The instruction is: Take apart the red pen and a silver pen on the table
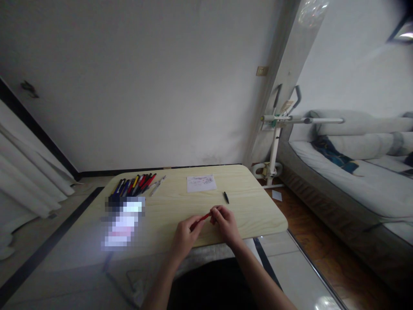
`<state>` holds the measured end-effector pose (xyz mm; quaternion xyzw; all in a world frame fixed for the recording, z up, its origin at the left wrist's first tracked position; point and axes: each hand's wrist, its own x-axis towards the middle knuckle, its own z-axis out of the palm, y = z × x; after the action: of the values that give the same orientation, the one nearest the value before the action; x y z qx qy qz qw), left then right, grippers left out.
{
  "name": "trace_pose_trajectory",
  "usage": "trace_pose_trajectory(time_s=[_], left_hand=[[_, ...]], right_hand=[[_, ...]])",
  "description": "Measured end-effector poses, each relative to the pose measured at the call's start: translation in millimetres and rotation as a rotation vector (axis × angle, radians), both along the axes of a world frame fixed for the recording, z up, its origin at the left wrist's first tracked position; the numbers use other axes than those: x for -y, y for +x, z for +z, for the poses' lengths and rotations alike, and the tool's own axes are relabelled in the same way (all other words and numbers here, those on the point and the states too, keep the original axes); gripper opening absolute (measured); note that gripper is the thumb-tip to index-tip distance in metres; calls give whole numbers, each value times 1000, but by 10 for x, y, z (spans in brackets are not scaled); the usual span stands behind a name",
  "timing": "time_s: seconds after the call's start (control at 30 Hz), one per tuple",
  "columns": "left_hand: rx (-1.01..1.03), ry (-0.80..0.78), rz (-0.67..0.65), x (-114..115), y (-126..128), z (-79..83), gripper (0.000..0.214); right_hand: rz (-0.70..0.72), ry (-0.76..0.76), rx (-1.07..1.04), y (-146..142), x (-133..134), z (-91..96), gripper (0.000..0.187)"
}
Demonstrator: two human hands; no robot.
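Note:
Both my hands meet over the near edge of a light wooden table (258, 215). My left hand (185, 234) is closed around the lower end of a red pen (201, 218). My right hand (226, 221) pinches the pen's other end with its fingertips. A small black pen part (226, 197) lies on the table just beyond my right hand. A white slip of paper with scribbles (201, 183) rests further back. At the back left lies a row of several pens (134, 184) in red, blue, black and yellow.
A blurred-out patch (124, 224) covers something on the table's left part. A white stand (274, 146) rises to the right of the table, with a grey sofa (348, 172) behind it. White curtains (29, 172) hang at the far left.

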<state>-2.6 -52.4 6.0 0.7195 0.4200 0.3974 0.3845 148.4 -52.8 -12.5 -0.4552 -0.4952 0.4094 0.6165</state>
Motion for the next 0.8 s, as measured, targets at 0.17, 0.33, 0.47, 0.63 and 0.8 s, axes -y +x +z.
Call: trace_pose_trajectory(time_s=[0.17,0.33,0.47,0.63,0.8], left_hand=[[13,9,8,-1,-1,-9,28],[9,-1,14,2,-5,-10,28],[13,-1,16,-1,4,-11,28],[19,-31,29,-11,-7,-20,29],[99,-102,88,-28,-26,-59,31]], right_hand=[[-13,-5,26,0,-9,-12,29],[3,5,37,-5,1,-1,29],[-8,6,54,-5,-2,8,29],[27,-31,5,-22,-20,-29,24],[-41,-33,33,-10,-7,-53,26]])
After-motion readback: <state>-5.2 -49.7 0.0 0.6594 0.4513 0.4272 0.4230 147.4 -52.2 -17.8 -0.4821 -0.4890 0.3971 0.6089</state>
